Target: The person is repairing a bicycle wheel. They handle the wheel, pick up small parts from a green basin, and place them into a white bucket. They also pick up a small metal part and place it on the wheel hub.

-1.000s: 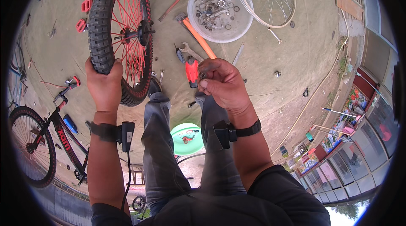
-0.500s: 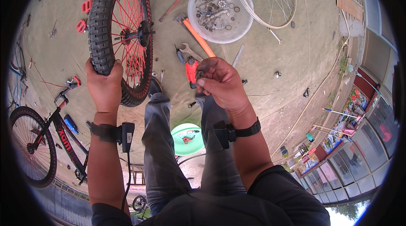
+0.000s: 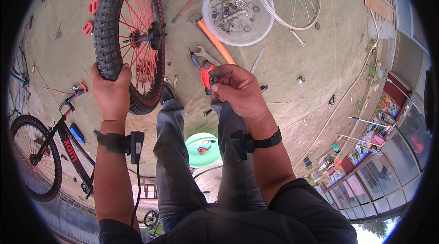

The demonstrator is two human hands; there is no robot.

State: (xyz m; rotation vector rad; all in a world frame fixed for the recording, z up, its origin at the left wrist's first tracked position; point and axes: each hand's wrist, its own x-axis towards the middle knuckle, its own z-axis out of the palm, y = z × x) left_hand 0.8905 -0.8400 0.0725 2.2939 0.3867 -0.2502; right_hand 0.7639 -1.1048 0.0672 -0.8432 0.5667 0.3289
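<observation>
My left hand (image 3: 111,91) is closed around the lower part of a knobby black tyre on a bicycle wheel (image 3: 106,34). The wheel stands tilted, with red spokes and a dark hub and axle facing right. Between the thumb and fingertips of my right hand (image 3: 235,87) is a small dark nut (image 3: 213,80), its hole showing. Behind that hand lie red-handled pliers (image 3: 206,73) on the ground, close to an open-end wrench (image 3: 206,55).
A white basin (image 3: 215,34) of loose metal parts is ahead, with a bare rim (image 3: 315,13) overlapping it. An orange-handled tool (image 3: 219,45) lies nearby. Red pedals (image 3: 88,28) and a black bicycle (image 3: 68,145) are on the left. A green stool or dish (image 3: 197,161) sits between my legs.
The nut has turned slightly in my right fingertips and shows its hole more plainly. My left hand and the wheel have shifted a little to the left.
</observation>
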